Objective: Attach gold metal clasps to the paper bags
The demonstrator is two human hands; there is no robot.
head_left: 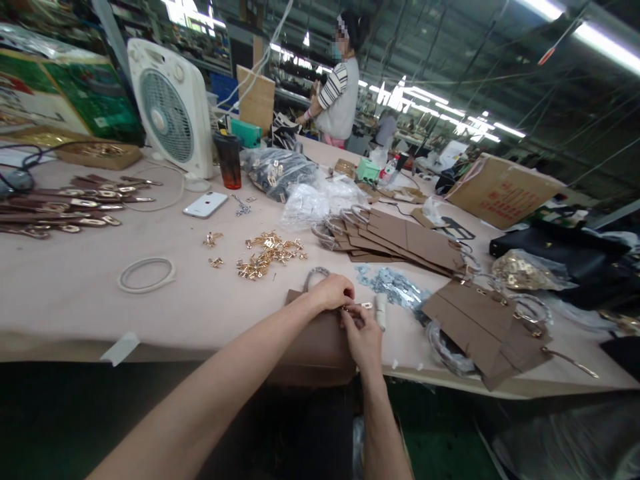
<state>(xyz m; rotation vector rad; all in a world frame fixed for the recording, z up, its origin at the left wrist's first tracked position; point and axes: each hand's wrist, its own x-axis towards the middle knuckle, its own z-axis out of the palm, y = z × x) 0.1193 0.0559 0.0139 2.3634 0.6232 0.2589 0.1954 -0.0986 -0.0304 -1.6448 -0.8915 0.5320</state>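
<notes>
A brown bag panel (320, 343) with a wrapped handle (315, 275) lies at the table's front edge, partly hanging over it. My left hand (334, 291) is over its upper edge, fingers bent inward and closed. My right hand (363, 328) meets it from the right, thumb and fingers pinched together. A small shiny metal bit shows between the fingertips; its kind cannot be made out. Just beyond the right hand are a pale metal piece (367, 305) and a whitish roll (381, 311). Thin silvery plates (397, 288) lie in a heap farther right.
Gold fittings (270, 255) are piled at centre, near a tape roll (147, 275) and a phone (205, 205). Stacked brown panels (400, 239) and finished-looking pieces (480, 320) lie right. A fan (173, 107), a tumbler (229, 160) and straps (65, 207) stand left. A person (340, 87) stands behind.
</notes>
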